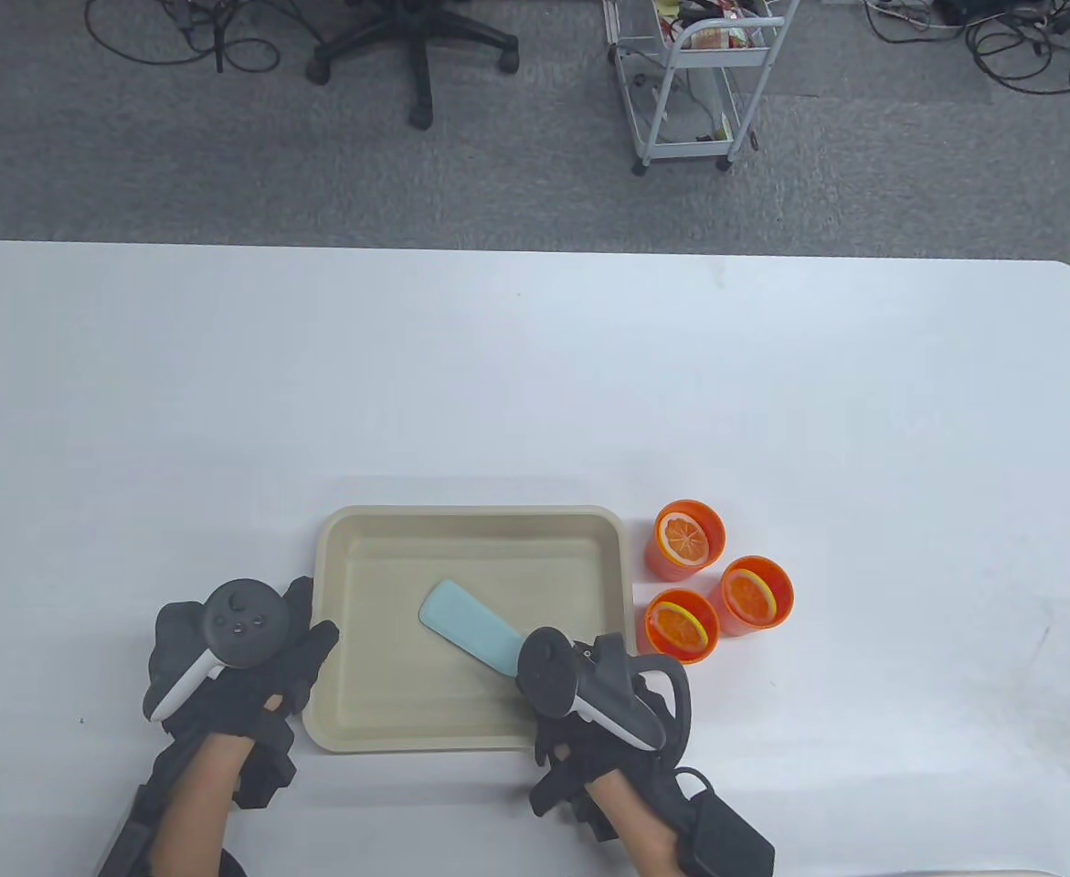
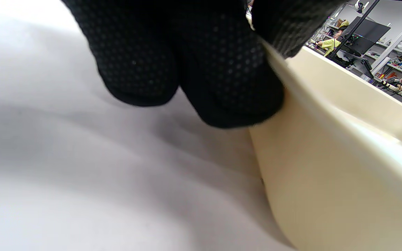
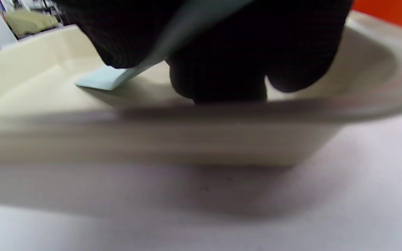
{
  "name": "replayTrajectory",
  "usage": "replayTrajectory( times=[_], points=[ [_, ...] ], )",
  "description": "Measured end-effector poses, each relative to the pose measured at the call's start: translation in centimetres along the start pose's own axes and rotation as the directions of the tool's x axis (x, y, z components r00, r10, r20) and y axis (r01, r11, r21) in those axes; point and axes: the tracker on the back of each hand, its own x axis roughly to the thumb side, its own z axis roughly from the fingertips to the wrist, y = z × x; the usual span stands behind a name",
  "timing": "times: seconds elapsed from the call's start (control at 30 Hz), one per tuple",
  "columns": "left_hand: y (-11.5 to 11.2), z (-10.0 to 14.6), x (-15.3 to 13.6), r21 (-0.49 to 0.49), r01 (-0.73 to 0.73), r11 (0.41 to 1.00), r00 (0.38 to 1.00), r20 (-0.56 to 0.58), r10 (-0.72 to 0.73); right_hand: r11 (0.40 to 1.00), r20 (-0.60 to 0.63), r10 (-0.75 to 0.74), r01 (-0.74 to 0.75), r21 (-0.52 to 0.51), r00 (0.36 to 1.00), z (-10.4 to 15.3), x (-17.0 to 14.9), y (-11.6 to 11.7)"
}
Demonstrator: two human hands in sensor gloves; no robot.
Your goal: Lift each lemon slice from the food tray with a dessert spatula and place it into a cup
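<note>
Over the tray's near-right corner, right hand point(image 1: 589, 694) is gripping the dessert spatula point(image 1: 471, 628), blade resting bare on the food tray point(image 1: 471, 521). Left hand point(image 1: 242, 658), fingers relaxed, is bracing the tray's left rim, likely steadying it. Beside the right rim, three cups point(image 1: 688, 539) are each holding a lemon slice point(image 1: 685, 539).
</note>
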Motion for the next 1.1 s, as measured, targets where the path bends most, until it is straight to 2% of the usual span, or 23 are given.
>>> replayTrajectory(
  times=[0.17, 0.33, 0.43, 0.5, 0.67, 0.77, 0.8, 0.87, 0.93, 1.0, 1.1],
  points=[
    [0.0, 0.0, 0.0, 0.001, -0.001, 1.000, 1.000, -0.001, 0.001, 0.996, -0.011, 0.075, -0.074, 0.043, 0.997, 0.1, 0.1, 0.4],
    [-0.1, 0.0, -0.1, -0.004, -0.005, 1.000, 1.000, -0.004, 0.005, 0.997, 0.007, 0.053, -0.053, 0.054, 0.999, 0.6, 0.0, 0.2],
    [0.4, 0.5, -0.3, -0.004, 0.045, 0.999, 0.999, -0.021, -0.045, 0.998, 0.020, 0.046, -0.045, -0.036, 0.999, 1.8, 0.0, -1.1],
    [1.1, 1.1, -0.2, 0.029, 0.088, 0.996, 0.996, -0.017, -0.087, 0.993, 0.066, -0.005, 0.012, -0.115, 0.998, 2.7, -0.1, -2.1],
    [3.3, 3.7, 0.8, 0.306, 0.117, 0.945, 0.991, 0.028, -0.131, 0.915, 0.127, -0.037, 0.084, -0.394, 0.991, 5.5, -0.7, -4.3],
    [4.1, 5.7, 2.2, 0.488, 0.157, 0.859, 0.977, 0.053, -0.208, 0.821, 0.116, -0.013, 0.077, -0.566, 0.993, 6.8, -1.1, -4.9],
    [4.2, 6.1, 2.5, 0.524, 0.164, 0.836, 0.973, 0.053, -0.224, 0.809, 0.112, -0.007, 0.071, -0.583, 0.994, 7.0, -1.2, -5.0],
    [4.3, 7.2, 3.4, 0.614, 0.169, 0.771, 0.963, 0.065, -0.263, 0.747, 0.093, 0.005, 0.058, -0.662, 0.996, 7.6, -1.4, -5.2],
    [4.2, 8.3, 4.3, 0.701, 0.179, 0.691, 0.948, 0.066, -0.313, 0.711, 0.068, 0.002, 0.046, -0.702, 0.998, 8.0, -1.7, -5.2],
    [4.1, 8.9, 4.8, 0.746, 0.191, 0.638, 0.933, 0.065, -0.355, 0.703, 0.040, 0.008, 0.023, -0.711, 0.999, 8.1, -1.8, -5.1],
    [3.8, 9.4, 5.5, 0.760, 0.206, 0.616, 0.917, 0.070, -0.392, 0.712, -0.013, 0.015, -0.020, -0.702, 1.000, 7.9, -2.1, -5.0]
  ],
)
